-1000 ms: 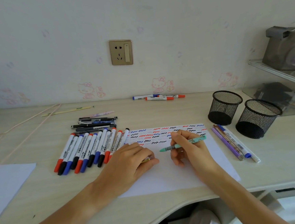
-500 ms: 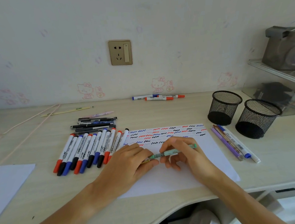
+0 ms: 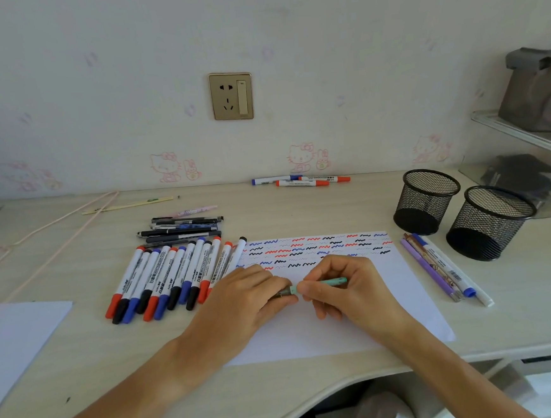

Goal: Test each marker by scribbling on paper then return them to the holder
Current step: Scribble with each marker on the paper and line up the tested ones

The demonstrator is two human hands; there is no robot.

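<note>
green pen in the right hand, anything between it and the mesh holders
Nothing visible blocks it. The green pen is held over the paper; a few pens lie flat on the desk beside the mesh holders, low enough to pass over.

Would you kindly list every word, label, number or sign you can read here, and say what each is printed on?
"WHITEBOARD": partly legible along the white barrels in the row of whiteboard markers on the desk.
Other print on those barrels: too small to read.
Barcode and print on the white blue-capped marker right of the sheet of white paper: blurred.
Print on the three markers by the wall: unreadable.
Squiggles on the paper: no words.
</note>
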